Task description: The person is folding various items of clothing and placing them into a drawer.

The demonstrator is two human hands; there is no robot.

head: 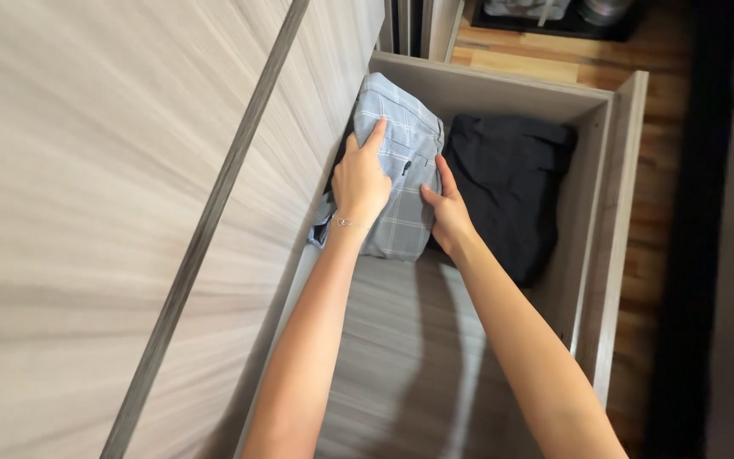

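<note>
Plaid garment (pixel 401 170) lies folded in drawer (pixel 592 212), back left, beside dark garment (pixel 511 191). Left hand (pixel 360 180) presses flat on top, fingers spread. Right hand (pixel 448 212) braces its right edge, open. Placement appears nearly complete; hands not yet released.

Pale wood-grain cabinet front (pixel 87 212) with a grey strip (pixel 214 212) stands left; warm wooden floor (pixel 652 170) lies right.

The near half of the drawer floor (pixel 409 357) is left bare, while the far end is filled by the plaid garment (pixel 405 183) and dark garment (pixel 507 191).
</note>
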